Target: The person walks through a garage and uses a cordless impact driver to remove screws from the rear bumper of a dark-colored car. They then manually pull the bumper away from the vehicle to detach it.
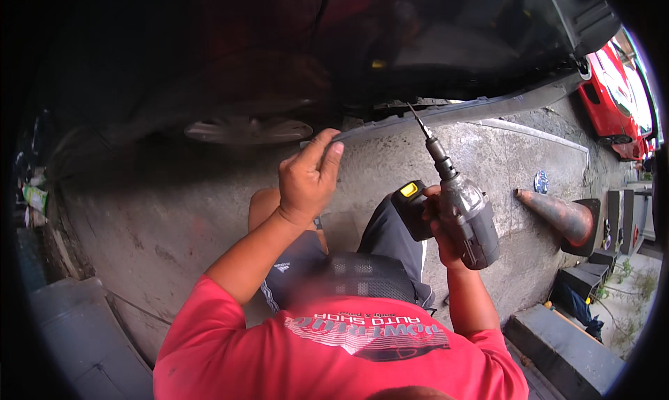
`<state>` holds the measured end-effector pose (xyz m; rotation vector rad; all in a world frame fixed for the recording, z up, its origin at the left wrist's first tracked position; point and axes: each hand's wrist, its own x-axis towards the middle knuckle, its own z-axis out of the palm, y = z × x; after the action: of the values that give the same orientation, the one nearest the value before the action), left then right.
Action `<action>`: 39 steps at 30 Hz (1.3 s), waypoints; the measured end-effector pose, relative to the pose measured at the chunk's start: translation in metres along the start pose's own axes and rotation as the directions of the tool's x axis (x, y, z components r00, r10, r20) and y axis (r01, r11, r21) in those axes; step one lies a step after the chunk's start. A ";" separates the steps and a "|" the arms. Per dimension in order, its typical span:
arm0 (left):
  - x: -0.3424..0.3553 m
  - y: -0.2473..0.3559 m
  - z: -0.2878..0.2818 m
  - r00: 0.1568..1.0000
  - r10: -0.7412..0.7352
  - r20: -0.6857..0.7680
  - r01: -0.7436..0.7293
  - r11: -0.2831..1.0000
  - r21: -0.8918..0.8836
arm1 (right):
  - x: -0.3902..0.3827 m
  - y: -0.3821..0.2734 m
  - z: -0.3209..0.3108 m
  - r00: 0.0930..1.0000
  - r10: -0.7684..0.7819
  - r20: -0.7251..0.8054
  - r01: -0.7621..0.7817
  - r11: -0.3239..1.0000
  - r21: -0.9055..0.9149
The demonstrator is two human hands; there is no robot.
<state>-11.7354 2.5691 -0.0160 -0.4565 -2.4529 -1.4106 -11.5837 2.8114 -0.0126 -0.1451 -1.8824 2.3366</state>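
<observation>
Above me a black car body (230,65) spans the view, and a long dark trim strip (481,109) runs along its lower edge. My left hand (306,180) is at the strip's left part, its thumb and index finger pinched on the edge; the other fingers are partly hidden. In my right hand (446,245) is a cordless impact driver (472,222), grey and black with a yellow-marked battery (411,201). Its long thin bit (420,120) points up and left, with the tip in front of the strip by a gap under the body.
A car wheel (251,129) shows beneath the body. To the right, a worn traffic cone (557,215) lies on its side on the concrete floor (167,212). A red car (613,97) stands beyond. Grey blocks (564,351) lie at lower right, and a grey slab (83,330) at lower left.
</observation>
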 end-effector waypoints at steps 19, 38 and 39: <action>0.023 -0.007 0.002 0.824 -0.145 0.548 0.333 0.907 -0.260 | 0.009 0.046 0.026 0.889 -0.419 0.185 0.397 0.504 -0.767; 0.064 -0.014 -0.002 0.643 -0.012 0.766 0.566 0.681 -0.464 | 0.026 0.069 0.047 0.857 -0.475 0.200 0.452 0.505 -0.735; 0.068 -0.016 -0.003 0.624 0.001 0.782 0.576 0.675 -0.461 | 0.026 0.070 0.047 0.859 -0.472 0.199 0.450 0.509 -0.733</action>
<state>-11.8039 2.5680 -0.0012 -0.9443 -2.5240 -2.8061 -11.6206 2.7560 -0.0707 0.2313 -2.3893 1.0699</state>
